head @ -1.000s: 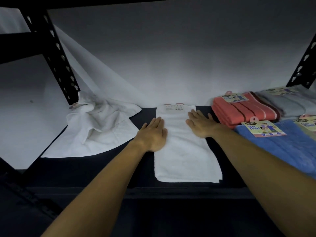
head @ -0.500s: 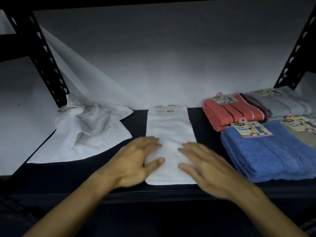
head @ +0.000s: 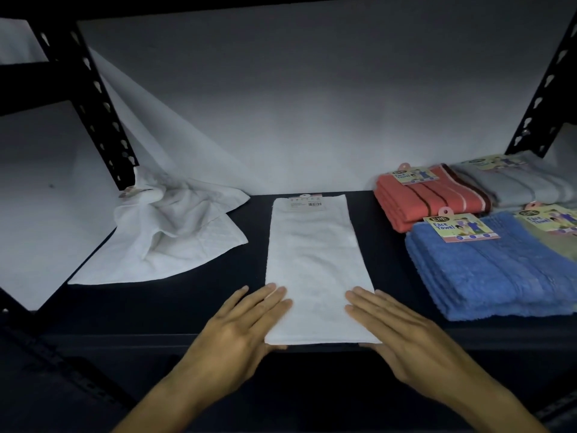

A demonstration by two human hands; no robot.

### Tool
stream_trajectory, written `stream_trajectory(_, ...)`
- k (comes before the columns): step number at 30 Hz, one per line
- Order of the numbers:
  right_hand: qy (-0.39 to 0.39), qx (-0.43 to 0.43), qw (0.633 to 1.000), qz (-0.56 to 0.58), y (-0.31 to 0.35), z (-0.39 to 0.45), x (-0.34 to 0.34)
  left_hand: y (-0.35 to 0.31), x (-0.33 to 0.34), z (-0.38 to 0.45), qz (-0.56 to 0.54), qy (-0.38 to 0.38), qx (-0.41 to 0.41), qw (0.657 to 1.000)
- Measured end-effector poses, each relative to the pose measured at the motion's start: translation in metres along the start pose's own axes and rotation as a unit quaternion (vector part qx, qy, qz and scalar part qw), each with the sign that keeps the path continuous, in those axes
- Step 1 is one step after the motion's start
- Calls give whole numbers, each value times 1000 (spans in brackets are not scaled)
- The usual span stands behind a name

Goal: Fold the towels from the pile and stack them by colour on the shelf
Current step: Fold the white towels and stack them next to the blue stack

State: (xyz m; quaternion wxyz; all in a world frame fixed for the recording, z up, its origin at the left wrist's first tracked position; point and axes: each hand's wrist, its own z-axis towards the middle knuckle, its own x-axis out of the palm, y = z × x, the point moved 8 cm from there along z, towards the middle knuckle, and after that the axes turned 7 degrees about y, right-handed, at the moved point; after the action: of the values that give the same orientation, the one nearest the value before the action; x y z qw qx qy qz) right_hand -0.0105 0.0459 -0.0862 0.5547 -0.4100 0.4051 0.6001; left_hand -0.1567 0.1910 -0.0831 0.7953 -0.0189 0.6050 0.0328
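While both hands sit at the near end of the white towel [head: 315, 267], the head view, the only one, shows a long strip laid flat on the dark shelf [head: 199, 310], midway between the crumpled pile [head: 168, 235] to the left and the folded stacks to the right. The left hand [head: 240, 326] lies with straight fingers over the near-left corner, and its thumb seems tucked under the front edge; the right hand [head: 402, 332] mirrors it at the near-right corner. Whether either thumb really pinches the cloth, I cannot tell. The hands are well apart, one at each side edge.

Judging from this, the step is the next fold: near end carried to the far end. To do it well, lift both corners together, keep the edge taut and level, and land it square on the far edge so the sides line up; then press the crease flat.

The towel's long axis runs away from the person, near edge at the shelf lip, far end with its paper tag [head: 306, 203] pointing at the back wall [head: 312, 114]. It leans slightly, the near end sitting a little further right.

To the right lie red [head: 431, 198], grey [head: 515, 182] and blue [head: 487, 273] stacks.
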Motion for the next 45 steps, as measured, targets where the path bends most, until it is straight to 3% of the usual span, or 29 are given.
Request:
stream_trajectory(4,-63,20,993,100,-1,-6,-7,-2,-8,-11,-93,-88,0,992)
stream_trajectory(8,-138,83,959,235,-2,-14,-22,1,-18,-16,-192,-119,-46,973)
stream_trajectory(10,-171,133,926,308,-3,-14,-37,4,-28,-15,-265,-123,-83,953)
stream_trajectory(13,-207,213,839,456,-11,4,-53,9,-43,-3,-374,-119,-148,908)
stream_trajectory(15,-235,254,796,497,-25,23,-56,22,-50,13,-408,-125,-225,876)
stream_trajectory(19,-218,362,804,418,-71,76,-40,59,-45,61,-380,-104,-350,850)
stream_trajectory(23,-116,451,829,310,-108,121,-21,98,-27,108,-289,-73,-420,857)
stream_trajectory(27,-16,490,847,206,-124,141,-4,112,-9,126,-161,-12,-469,869)
stream_trajectory(32,23,503,860,81,-126,144,5,118,2,127,-99,26,-516,850)
stream_trajectory(35,55,531,839,101,-135,142,10,125,0,129,-128,44,-537,833)
stream_trajectory(40,60,556,801,216,-150,144,12,144,6,141,-288,55,-523,800)
stream_trajectory(45,55,569,771,278,-156,144,16,149,17,136,-439,-22,-514,737)
